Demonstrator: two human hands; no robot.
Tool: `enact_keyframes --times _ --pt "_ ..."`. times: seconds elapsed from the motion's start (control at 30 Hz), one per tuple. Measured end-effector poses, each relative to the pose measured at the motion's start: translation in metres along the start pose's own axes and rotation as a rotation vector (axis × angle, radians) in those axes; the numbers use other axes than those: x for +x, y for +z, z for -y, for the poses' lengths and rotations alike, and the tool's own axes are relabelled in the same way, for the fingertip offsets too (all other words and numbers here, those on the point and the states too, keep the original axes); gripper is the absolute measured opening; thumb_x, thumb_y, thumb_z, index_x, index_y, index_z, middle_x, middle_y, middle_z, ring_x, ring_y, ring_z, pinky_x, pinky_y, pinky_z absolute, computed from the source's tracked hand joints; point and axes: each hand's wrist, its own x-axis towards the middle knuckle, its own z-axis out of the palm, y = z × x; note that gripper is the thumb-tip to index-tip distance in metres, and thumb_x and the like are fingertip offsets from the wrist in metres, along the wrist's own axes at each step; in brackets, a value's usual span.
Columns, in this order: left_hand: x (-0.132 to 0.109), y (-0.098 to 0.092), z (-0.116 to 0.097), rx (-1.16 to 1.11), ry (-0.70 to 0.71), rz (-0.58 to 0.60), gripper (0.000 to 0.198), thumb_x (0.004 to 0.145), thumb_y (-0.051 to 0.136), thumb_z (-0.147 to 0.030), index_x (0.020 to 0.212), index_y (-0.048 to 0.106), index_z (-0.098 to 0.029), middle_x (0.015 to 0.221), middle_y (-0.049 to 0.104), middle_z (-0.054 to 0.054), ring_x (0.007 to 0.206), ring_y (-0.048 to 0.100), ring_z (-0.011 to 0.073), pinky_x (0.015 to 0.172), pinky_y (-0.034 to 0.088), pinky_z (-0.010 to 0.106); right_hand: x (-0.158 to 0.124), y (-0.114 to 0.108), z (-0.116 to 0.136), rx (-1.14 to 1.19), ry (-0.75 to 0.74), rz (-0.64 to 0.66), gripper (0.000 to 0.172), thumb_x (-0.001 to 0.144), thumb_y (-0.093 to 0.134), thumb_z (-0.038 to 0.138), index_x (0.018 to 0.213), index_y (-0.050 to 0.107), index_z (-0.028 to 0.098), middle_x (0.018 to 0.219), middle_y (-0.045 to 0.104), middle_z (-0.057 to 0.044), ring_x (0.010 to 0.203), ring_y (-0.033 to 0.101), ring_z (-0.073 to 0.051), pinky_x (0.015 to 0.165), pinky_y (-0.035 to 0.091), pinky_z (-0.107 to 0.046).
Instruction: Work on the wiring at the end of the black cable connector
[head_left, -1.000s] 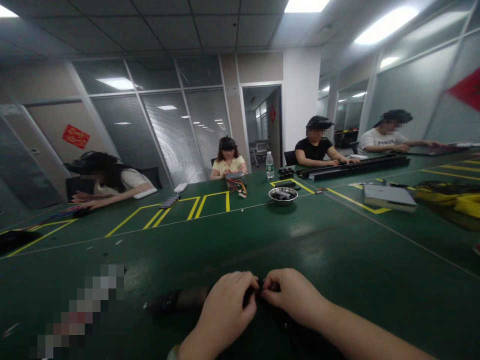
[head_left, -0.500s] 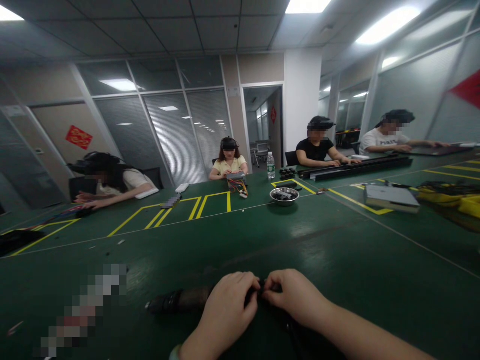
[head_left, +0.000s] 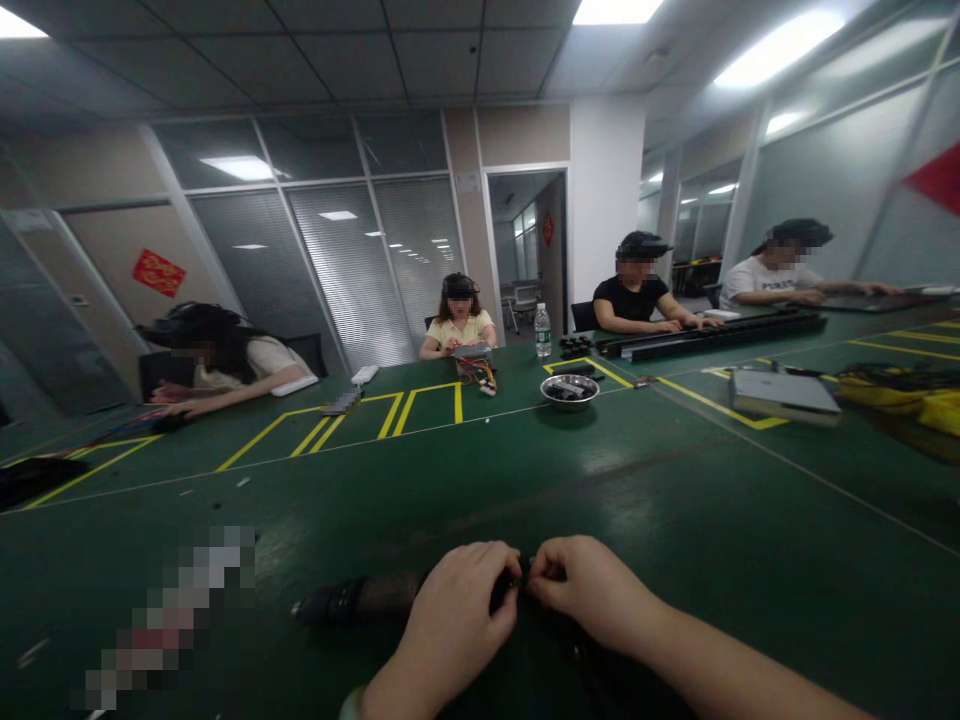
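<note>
My left hand (head_left: 465,610) is closed in a pinch low in the middle of the head view. Just to its right, my right hand (head_left: 589,592) is pinched too, fingertips almost meeting the left ones. Between them shows a bit of a small dark piece (head_left: 525,568), too covered by my fingers to name. Behind and left of my left hand lies a dark cylindrical tool with a narrow metal tip (head_left: 352,600), like an electric screwdriver; its right end is hidden. A dark cord-like shape (head_left: 577,655) runs below my right wrist, hard to make out.
A metal bowl (head_left: 569,392) with dark parts stands ahead on the green table (head_left: 420,480). Beyond are a water bottle (head_left: 542,331), bundled wires (head_left: 478,374) and a grey box (head_left: 784,395). Several people sit around the far side. A blurred-out strip (head_left: 165,625) lies at left.
Both hands stay nearly in place, with only a slight shift of the fingertips; the right hand has edged a little away from the left. The tool has not moved.
</note>
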Motion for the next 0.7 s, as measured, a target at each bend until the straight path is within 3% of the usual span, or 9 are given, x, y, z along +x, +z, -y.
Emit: enact_keyframes --times 0.7 --pt "0.0002 0.0005 0.003 -0.003 0.015 -0.015 0.02 0.079 0.052 -0.015 0.093 0.06 -0.025 0.1 0.064 0.0 0.093 0.058 0.0187 0.089 0.042 0.034 -0.0023 -0.0031 0.0062 0.054 -0.001 0.015 0.016 0.078 0.06 0.025 0.081 0.074 0.019 0.074 0.072 -0.001 0.066 0.064 -0.013 0.056 0.04 -0.018"
